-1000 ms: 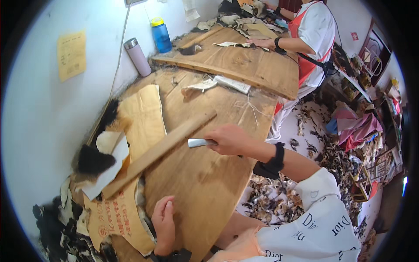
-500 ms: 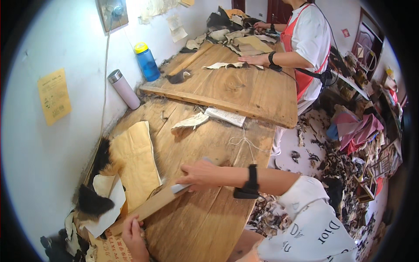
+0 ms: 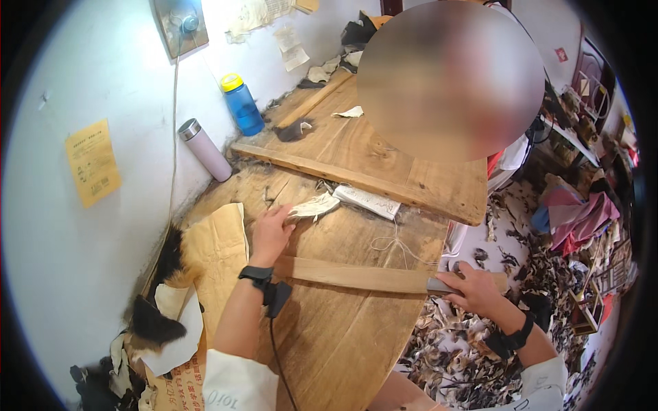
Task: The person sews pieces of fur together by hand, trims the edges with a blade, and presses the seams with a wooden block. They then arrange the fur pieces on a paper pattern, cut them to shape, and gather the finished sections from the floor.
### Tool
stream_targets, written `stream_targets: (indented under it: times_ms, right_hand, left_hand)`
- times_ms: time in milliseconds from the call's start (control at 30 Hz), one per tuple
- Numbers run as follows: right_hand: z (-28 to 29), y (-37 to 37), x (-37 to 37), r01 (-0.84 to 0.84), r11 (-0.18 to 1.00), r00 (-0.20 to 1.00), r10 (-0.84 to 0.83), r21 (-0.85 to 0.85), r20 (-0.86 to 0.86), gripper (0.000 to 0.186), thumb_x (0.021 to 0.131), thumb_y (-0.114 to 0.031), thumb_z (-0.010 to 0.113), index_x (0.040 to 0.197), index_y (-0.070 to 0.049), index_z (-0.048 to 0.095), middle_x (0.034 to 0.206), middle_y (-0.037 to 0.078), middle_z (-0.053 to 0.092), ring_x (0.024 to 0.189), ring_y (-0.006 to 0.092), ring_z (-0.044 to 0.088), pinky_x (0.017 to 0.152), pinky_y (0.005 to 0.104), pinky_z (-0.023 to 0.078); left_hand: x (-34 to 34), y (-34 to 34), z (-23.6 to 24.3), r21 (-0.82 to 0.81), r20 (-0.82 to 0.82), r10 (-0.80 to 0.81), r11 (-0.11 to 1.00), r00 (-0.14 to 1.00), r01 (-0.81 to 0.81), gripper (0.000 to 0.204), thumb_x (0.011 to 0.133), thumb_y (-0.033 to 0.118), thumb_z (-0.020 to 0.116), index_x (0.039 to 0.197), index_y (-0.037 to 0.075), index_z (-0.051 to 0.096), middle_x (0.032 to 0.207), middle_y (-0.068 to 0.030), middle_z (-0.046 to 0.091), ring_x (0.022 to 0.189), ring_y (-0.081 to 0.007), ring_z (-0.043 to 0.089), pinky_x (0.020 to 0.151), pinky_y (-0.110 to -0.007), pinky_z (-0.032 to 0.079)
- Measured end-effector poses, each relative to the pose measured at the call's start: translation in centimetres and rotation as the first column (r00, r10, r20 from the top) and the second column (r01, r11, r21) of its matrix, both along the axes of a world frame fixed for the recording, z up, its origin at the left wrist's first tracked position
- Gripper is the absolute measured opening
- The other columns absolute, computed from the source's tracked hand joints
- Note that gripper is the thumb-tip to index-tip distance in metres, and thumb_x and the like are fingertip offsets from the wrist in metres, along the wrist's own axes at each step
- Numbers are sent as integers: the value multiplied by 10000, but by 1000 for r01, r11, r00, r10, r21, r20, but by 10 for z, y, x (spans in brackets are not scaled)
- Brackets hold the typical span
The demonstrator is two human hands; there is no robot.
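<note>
My left hand (image 3: 272, 236) reaches to the left end of a pale, ragged hide scrap (image 3: 317, 205), its fingertips closed on that edge. My right hand (image 3: 473, 286) is wrapped round the right part of a long, flat wooden slat (image 3: 356, 277). Against the slat, under my right fingers, sits a flat grey piece (image 3: 437, 285), mostly covered. The slat lies across the wooden table (image 3: 322, 335) and reaches past its right edge. A tan sheet with a furry edge (image 3: 219, 240) lies left of my left forearm.
A folded white bundle with string (image 3: 367, 202) lies by a raised wooden board (image 3: 343, 175). A blue bottle (image 3: 243, 106) and a pink flask (image 3: 205, 151) stand by the wall. Fur scraps (image 3: 445, 342) cover the floor at right. A blurred patch hides much of the co-worker.
My left hand has let go of the slat and moved up to the hide scrap. My right hand has carried the slat rightward, turning it from slanted to nearly crosswise.
</note>
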State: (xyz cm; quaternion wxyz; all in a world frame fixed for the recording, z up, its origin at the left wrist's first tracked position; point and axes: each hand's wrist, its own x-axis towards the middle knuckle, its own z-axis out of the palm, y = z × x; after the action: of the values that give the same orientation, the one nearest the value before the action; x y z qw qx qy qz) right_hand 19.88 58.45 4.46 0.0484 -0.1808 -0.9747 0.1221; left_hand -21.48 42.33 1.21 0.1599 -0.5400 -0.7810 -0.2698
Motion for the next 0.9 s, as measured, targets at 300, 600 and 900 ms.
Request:
stream_targets:
  times_ms: [300,600,900]
  right_hand:
    - [-5,2,-34,177,983,984,-175,57,-26,471,710,-327,675,1148,-197,558,902,131,483,683,329,576,582,413,470]
    - [-9,-26,-151,-84,996,960,87,25,-266,360,704,-206,654,1037,-87,588,905,156,520,737,341,551,705,400,445]
    - [-26,-123,-234,-170,985,985,169,-23,-41,332,773,-308,611,1033,-101,620,746,190,612,718,356,590,635,435,446]
  left_hand:
    - [4,-40,13,86,919,19,965,393,-247,181,846,84,561,1007,41,632,661,51,520,562,-57,399,502,-221,326]
    - [64,-250,56,35,853,171,924,493,-380,222,860,120,554,1059,30,597,689,76,459,616,-27,374,520,-198,313]
    - [180,-487,31,33,725,590,486,356,-873,329,843,136,538,1147,11,555,1000,-131,630,899,-188,599,786,-298,456]
